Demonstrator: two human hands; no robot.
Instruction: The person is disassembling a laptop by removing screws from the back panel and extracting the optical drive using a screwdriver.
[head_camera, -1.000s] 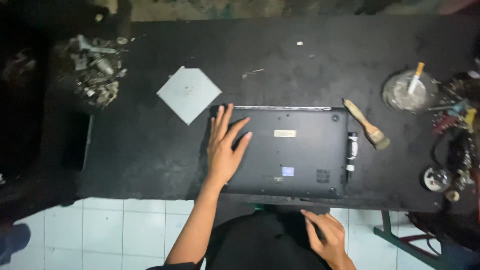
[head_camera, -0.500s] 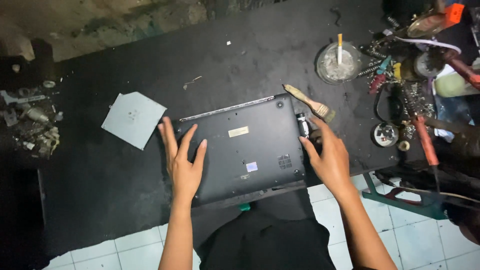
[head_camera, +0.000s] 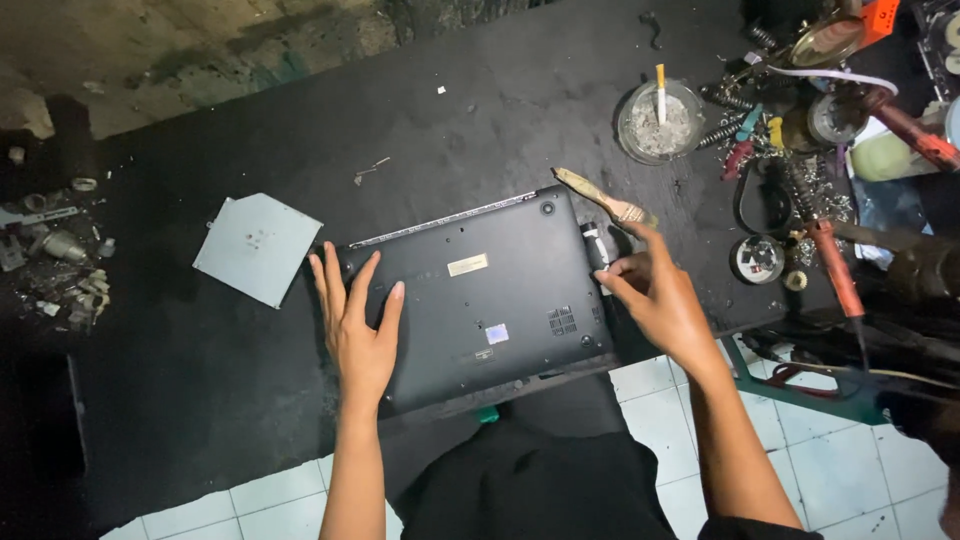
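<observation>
1. Your right hand (head_camera: 660, 300) was down off the bench a second ago; it has since come up and now rests at the right edge of the laptop (head_camera: 475, 295), fingers loosely curled and closed on nothing that I can make out.
2. Your left hand (head_camera: 358, 325) has stayed on the laptop's left end, lying flat with fingers spread, pressing rather than gripping.
3. The laptop lies closed and underside up on the black bench (head_camera: 200, 400), and against the earlier views it now sits turned slightly, its near edge at the bench's front lip.
4. With a hand at each end, the laptop looks steadied and ready for work on its base.
5. Just beyond the laptop's right corner lies a paintbrush (head_camera: 605, 200), close to your right fingertips.
6. Further right of the laptop, the ashtray (head_camera: 660, 122), a red-handled screwdriver (head_camera: 835, 275) and small parts crowd the bench.
7. Left of the laptop sits a grey metal plate (head_camera: 258, 248), just beside its corner; beyond it the bench has more bare room.
</observation>
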